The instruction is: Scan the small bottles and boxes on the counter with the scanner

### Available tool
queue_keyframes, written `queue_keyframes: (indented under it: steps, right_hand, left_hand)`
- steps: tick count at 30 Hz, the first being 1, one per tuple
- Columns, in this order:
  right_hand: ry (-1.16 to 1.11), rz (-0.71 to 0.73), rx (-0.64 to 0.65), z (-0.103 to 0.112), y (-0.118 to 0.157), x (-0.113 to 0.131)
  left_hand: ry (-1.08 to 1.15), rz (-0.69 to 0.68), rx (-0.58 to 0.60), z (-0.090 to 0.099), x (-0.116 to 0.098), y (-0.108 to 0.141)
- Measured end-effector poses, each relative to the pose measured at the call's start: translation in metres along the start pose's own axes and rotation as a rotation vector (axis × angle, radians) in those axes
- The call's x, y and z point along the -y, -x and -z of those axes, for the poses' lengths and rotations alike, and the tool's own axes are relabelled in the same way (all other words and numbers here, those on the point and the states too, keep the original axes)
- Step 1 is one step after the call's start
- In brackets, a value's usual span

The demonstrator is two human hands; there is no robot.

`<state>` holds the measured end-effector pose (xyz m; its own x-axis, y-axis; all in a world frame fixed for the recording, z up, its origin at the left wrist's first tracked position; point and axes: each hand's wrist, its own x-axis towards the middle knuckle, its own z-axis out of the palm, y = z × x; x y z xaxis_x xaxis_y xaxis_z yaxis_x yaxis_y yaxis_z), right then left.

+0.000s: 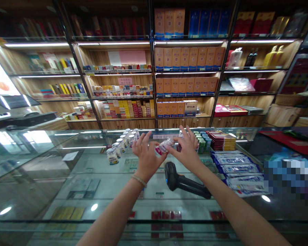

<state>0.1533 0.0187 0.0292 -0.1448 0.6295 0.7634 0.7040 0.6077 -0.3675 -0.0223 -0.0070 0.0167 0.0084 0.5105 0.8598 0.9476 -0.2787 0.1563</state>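
Between both hands, tilted above the glass counter (97, 184), is a small clear bottle (164, 146) with a pink-and-white label. My left hand (147, 153) pinches its lower left end between thumb and finger. At its upper right end my right hand (186, 148) grips it too, the other fingers raised. A black barcode scanner (186, 182) lies on the counter just below the hands. To the left, similar small bottles with white caps (117, 149) stand in slanting rows. Part of another group of bottles is hidden behind my right hand.
Right of the hands stand green cans (201, 145), a stack of red-and-gold packets (220, 140) and blue-and-white packages (237, 169). Boxes show beneath the glass. Behind the counter, lit shelves hold orange boxes (186, 58). A red tray (292, 141) lies far right.
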Motion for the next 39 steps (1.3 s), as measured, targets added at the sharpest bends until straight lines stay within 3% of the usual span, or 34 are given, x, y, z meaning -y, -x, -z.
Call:
queue_keyframes:
  steps: [8,24,31,39]
  right_hand:
    - [0.012,0.036,-0.006,0.002,-0.001,-0.001]
    - [0.096,0.100,0.022,0.006,-0.001,-0.013]
    - [0.241,0.191,0.026,0.019,-0.010,-0.008]
    - [0.263,0.176,-0.075,0.045,-0.043,-0.018]
  left_hand:
    - [0.004,-0.030,0.038,-0.007,-0.001,0.003]
    - [0.081,-0.112,0.158,0.002,0.002,-0.001]
    - [0.119,-0.065,0.162,-0.007,-0.001,-0.006]
    - [0.184,0.062,0.158,-0.016,-0.022,-0.039]
